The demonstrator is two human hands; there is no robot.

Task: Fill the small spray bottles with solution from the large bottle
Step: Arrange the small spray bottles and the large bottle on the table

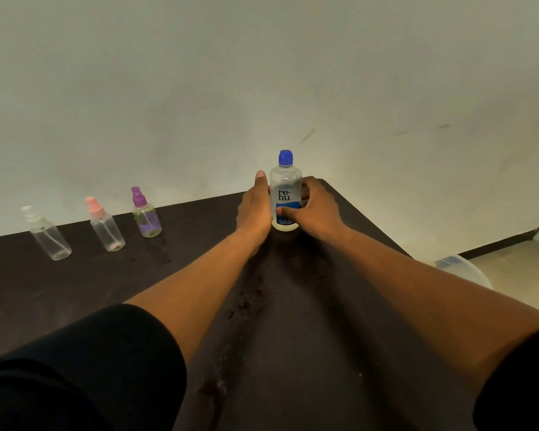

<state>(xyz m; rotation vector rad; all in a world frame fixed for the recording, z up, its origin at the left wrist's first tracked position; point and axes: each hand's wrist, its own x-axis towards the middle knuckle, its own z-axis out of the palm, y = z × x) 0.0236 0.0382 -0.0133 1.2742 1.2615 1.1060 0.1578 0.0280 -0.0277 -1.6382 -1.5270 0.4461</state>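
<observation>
Place: plain indoor room, prob. home or spare workroom; can't tell which exactly.
Wall (262,73): bare, pale, scuffed w/ a few marks, no shelves or fittings.
Table (75,290): dark matte top pushed against wall, some dusty/stained patches.
Floor (517,262): light tiles, dark skirting along wall base at right.
Tub (467,269): translucent plastic container on floor just beside table corner.
Lighting: dim, yellowish, indoor.
Kit: no lab or shop gear; household-type items only.
</observation>
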